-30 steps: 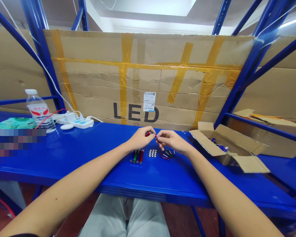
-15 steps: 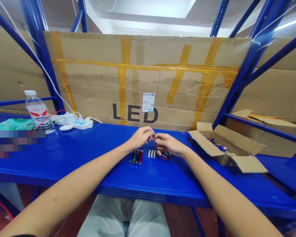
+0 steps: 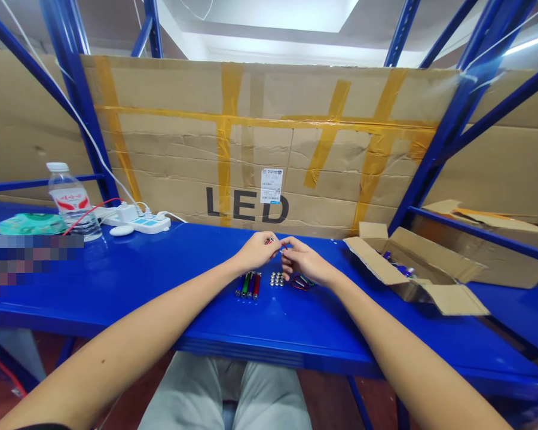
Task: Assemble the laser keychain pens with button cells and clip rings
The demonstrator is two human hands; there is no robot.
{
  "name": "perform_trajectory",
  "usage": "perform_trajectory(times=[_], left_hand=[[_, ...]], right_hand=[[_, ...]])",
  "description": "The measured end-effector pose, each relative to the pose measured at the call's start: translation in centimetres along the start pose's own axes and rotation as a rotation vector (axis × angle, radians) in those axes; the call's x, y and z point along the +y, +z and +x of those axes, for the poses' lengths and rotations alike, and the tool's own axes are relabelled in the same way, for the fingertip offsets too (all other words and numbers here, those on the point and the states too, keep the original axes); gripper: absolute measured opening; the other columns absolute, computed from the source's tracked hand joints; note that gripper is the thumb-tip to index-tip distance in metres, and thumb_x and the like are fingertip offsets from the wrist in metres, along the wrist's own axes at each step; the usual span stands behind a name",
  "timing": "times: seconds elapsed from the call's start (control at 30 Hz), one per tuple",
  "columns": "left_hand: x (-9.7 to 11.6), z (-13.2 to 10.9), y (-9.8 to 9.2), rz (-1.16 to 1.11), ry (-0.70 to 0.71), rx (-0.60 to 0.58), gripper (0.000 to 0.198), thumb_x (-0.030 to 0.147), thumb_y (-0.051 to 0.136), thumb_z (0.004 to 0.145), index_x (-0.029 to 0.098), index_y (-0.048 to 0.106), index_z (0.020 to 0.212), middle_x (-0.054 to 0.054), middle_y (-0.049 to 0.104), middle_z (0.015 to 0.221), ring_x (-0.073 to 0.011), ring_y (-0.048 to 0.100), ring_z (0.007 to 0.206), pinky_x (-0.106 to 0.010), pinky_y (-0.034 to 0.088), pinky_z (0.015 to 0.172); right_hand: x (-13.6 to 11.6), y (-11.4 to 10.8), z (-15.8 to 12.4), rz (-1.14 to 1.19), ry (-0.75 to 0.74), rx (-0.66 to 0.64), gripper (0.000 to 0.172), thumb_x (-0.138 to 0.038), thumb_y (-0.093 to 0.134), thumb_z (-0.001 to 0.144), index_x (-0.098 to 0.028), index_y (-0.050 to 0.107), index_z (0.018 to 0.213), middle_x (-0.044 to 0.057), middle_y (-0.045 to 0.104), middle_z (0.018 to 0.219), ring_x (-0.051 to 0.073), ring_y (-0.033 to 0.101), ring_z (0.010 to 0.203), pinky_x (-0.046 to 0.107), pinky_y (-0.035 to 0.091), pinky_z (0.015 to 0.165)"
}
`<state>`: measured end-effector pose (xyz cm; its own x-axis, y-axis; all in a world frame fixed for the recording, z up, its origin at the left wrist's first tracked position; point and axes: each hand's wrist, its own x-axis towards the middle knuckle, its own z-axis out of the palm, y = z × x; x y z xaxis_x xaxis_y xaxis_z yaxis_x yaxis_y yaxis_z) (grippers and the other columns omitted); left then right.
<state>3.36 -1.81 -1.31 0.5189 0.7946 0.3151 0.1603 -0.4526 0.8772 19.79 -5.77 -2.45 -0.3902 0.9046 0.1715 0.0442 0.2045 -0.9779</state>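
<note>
Above the middle of the table my left hand [image 3: 256, 251] is closed, with a small red and silver piece [image 3: 269, 240] showing between its curled fingers. My right hand [image 3: 305, 260] pinches a slim red clip [image 3: 284, 246], its fingertips meeting those of the left. Fingers hide most of both pieces. Below the left hand lies a row of several metallic penlights [image 3: 249, 286] in blue, green, purple and red. Beside them several silver button cells [image 3: 277, 279] form a small grid. Coloured carabiner clips [image 3: 300, 288] lie in a loose pile under the right hand.
On the right stands an open cardboard box [image 3: 406, 288] with purple-blue pieces inside. A water bottle [image 3: 74, 206], a green packet [image 3: 31, 224] and a white power strip [image 3: 150, 223] are at the left. A large cardboard sheet [image 3: 179, 161] closes off the blue table's back [image 3: 161, 263].
My left hand has turned so that the red and silver piece shows in its fingers. The fingertips have shifted slightly around the red clip. Things on the table have stayed put.
</note>
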Motion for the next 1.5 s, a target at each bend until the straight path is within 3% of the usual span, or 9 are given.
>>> perform_trajectory(times=[0.1, 0.2, 0.4, 0.63, 0.83, 0.97, 1.1, 1.3, 1.5], left_hand=[[-0.4, 0.2, -0.2, 0.06, 0.01, 0.038, 0.023, 0.031, 0.051, 0.083, 0.016, 0.051, 0.065, 0.005, 0.05, 0.053, -0.0064, 0.04, 0.042, -0.021, 0.031, 0.046], [-0.7, 0.4, -0.2, 0.03, -0.014, 0.065, 0.024, 0.029, 0.05, 0.084, 0.017, 0.049, 0.063, 0.005, 0.049, 0.052, -0.0063, 0.04, 0.041, -0.021, 0.03, 0.045], [-0.3, 0.5, 0.1, -0.193, -0.114, 0.046, 0.023, 0.024, 0.049, 0.088, 0.017, 0.047, 0.066, 0.005, 0.046, 0.052, -0.0042, 0.035, 0.035, -0.019, 0.023, 0.037], [0.5, 0.1, 0.3, -0.3, -0.172, 0.025, 0.025, 0.032, 0.048, 0.094, 0.018, 0.044, 0.073, 0.006, 0.046, 0.052, -0.0032, 0.034, 0.033, -0.016, 0.02, 0.036], [0.7, -0.4, 0.4, -0.511, -0.275, -0.081, 0.035, 0.053, 0.026, 0.098, 0.023, 0.043, 0.093, 0.006, 0.047, 0.049, -0.0055, 0.022, 0.03, -0.016, 0.016, 0.035], [0.5, -0.4, 0.7, -0.516, -0.382, -0.201, 0.058, 0.068, 0.018, 0.092, 0.019, 0.043, 0.074, 0.004, 0.039, 0.044, -0.0043, 0.019, 0.03, -0.018, 0.013, 0.034], [0.7, -0.2, 0.9, -0.537, -0.398, -0.212, 0.064, 0.072, 0.015, 0.09, 0.019, 0.041, 0.067, 0.004, 0.036, 0.045, -0.0041, 0.019, 0.031, -0.018, 0.013, 0.034], [0.8, 0.0, 0.3, -0.658, -0.342, -0.154, 0.054, 0.068, 0.018, 0.092, 0.021, 0.043, 0.087, 0.007, 0.04, 0.049, -0.0049, 0.02, 0.03, -0.017, 0.015, 0.035], [1.3, 0.1, -0.6, -0.729, -0.421, -0.192, 0.05, 0.059, 0.015, 0.096, 0.019, 0.044, 0.092, 0.007, 0.039, 0.049, -0.0038, 0.019, 0.029, -0.015, 0.012, 0.035]], right_hand=[[0.5, -0.1, 0.1, -0.326, -0.101, 0.032, 0.028, -0.029, 0.047, 0.091, -0.021, 0.049, 0.117, -0.001, 0.055, 0.069, 0.017, 0.057, 0.062, 0.037, 0.051, 0.065], [0.8, -0.1, 0.2, -0.59, -0.255, 0.092, 0.039, -0.025, 0.045, 0.092, -0.022, 0.048, 0.131, 0.008, 0.067, 0.094, 0.023, 0.063, 0.087, 0.042, 0.051, 0.081], [0.9, 0.3, 0.5, -0.819, -0.378, 0.137, 0.045, -0.023, 0.035, 0.096, -0.018, 0.04, 0.141, 0.017, 0.055, 0.134, 0.027, 0.054, 0.121, 0.049, 0.043, 0.101], [0.8, 0.2, 0.6, -0.897, -0.381, 0.164, 0.033, -0.018, 0.032, 0.096, -0.016, 0.045, 0.126, 0.016, 0.064, 0.111, 0.024, 0.062, 0.098, 0.042, 0.048, 0.086], [0.9, -0.3, 0.8, -0.917, -0.363, 0.28, 0.028, -0.019, 0.032, 0.096, -0.018, 0.043, 0.121, 0.015, 0.066, 0.103, 0.023, 0.063, 0.09, 0.039, 0.046, 0.08], [0.9, 0.2, 0.8, -0.834, -0.397, 0.286, 0.024, -0.018, 0.034, 0.094, -0.02, 0.045, 0.116, 0.01, 0.067, 0.095, 0.021, 0.063, 0.086, 0.035, 0.046, 0.078], [0.7, 0.9, 0.7, -0.747, -0.34, 0.21, 0.027, -0.018, 0.033, 0.095, -0.019, 0.043, 0.121, 0.005, 0.068, 0.081, 0.018, 0.063, 0.074, 0.033, 0.046, 0.074], [0.7, 0.6, 0.6, -0.721, -0.377, 0.199, 0.025, -0.022, 0.035, 0.097, -0.02, 0.045, 0.12, 0.01, 0.068, 0.101, 0.02, 0.063, 0.09, 0.035, 0.045, 0.08], [0.9, 0.1, 0.7, -0.76, -0.391, 0.166, 0.022, -0.022, 0.036, 0.097, -0.021, 0.045, 0.117, 0.011, 0.066, 0.107, 0.02, 0.062, 0.093, 0.034, 0.044, 0.082]])
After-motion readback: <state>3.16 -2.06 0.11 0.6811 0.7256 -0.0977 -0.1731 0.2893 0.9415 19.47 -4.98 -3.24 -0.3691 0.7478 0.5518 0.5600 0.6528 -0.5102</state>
